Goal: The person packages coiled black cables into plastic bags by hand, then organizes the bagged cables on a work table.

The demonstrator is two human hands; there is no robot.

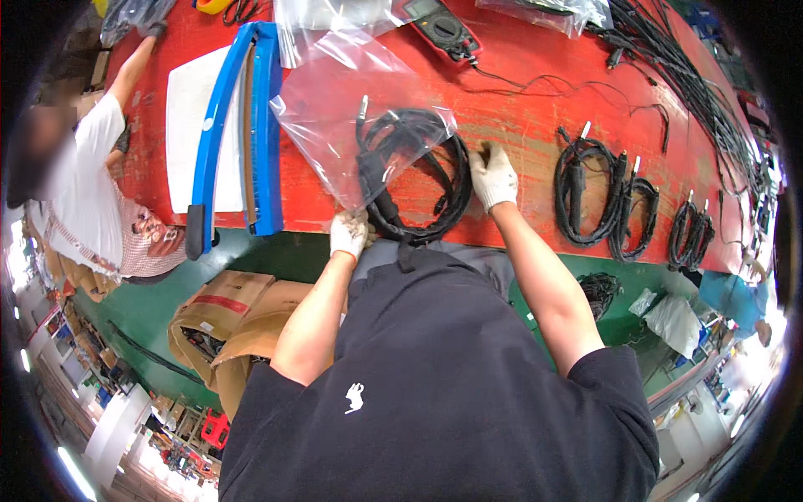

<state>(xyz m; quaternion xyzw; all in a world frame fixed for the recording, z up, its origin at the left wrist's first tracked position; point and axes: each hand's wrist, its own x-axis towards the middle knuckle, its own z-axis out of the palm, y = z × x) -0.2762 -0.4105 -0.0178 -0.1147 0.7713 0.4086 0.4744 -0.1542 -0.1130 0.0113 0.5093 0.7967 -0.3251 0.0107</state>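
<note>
A thick coil of black cable (462,180) lies at the table edge right in front of me. One light-coloured plug end sticks up at its far left. A clear plastic bag (322,125) overlaps the coil's far left part; whether the cable is inside or under it I cannot tell. My left hand (350,233), in a white work glove, is closed at the bag's near corner, beside the coil. My right hand (493,175), gloved too, rests just right of the coil with its fingers apart and nothing visible in them.
Several smaller cable coils (577,191) lie to the right on the red table (519,92). Left stands a blue curved frame (266,125) by a white board (188,125). A multimeter (447,32) and loose cables (669,63) lie beyond. Another person (96,167) works at left; cardboard boxes (230,305) stand below.
</note>
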